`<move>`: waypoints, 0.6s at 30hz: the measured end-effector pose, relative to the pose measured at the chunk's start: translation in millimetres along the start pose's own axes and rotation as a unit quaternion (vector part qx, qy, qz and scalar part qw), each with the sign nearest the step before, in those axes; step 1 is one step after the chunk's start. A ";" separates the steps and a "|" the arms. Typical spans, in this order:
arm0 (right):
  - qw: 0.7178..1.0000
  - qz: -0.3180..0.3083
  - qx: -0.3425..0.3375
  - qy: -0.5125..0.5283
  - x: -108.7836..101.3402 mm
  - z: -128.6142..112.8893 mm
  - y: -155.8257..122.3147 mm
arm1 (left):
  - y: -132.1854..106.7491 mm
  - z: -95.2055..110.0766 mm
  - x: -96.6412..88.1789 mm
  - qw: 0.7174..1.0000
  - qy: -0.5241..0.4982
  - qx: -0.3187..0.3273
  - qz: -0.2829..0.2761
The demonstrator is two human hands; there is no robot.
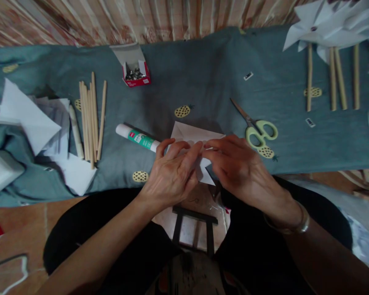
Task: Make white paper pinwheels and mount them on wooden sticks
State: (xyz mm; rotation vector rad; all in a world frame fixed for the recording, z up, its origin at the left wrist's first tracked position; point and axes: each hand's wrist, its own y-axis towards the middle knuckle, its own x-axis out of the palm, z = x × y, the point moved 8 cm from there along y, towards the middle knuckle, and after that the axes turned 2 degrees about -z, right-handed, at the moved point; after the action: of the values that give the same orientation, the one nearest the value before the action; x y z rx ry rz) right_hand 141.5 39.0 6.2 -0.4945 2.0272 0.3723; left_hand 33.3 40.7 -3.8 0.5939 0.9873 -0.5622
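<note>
A white sheet of paper (pixel 189 132) with cut, loose corners lies at the front edge of the cloth-covered table, under both hands. My left hand (pixel 174 174) bends over its left side, the fingers curled onto it. My right hand (pixel 238 168) comes in from the right, thumb and forefinger pinched at the middle of the sheet, tip to tip with the left hand's fingers. The fingers hide the exact spot they grip. Just left of the sheet lies a white and green glue stick (pixel 138 137). Scissors with pale green handles (pixel 255 128) rest to the right.
Several wooden sticks (pixel 87 119) lie at left beside white paper pieces (pixel 29 114). An open red box (pixel 137 76) of small metal pieces stands at the back. Finished paper pinwheels (pixel 332 26) on sticks lie at back right. Below the table edge is a dark stool frame (pixel 195 215).
</note>
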 end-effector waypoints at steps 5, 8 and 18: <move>0.999 0.002 -0.009 -0.044 6.3 -2.3 -5.0 | 2.2 -4.8 -1.0 1.000 -0.014 -0.007 0.009; 0.998 0.002 -0.019 -0.052 10.0 -5.9 -6.0 | 3.1 -7.4 -0.9 1.000 -0.022 -0.011 0.010; 0.999 0.004 -0.009 -0.038 15.4 -4.5 -8.9 | 9.4 -11.7 -12.7 0.996 -0.085 -0.019 0.033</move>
State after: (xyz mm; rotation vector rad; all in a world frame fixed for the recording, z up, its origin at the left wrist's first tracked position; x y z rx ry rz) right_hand 135.7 26.3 -5.7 -0.4780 1.9549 0.4091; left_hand 27.2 57.5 4.4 0.5338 0.8135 -0.5243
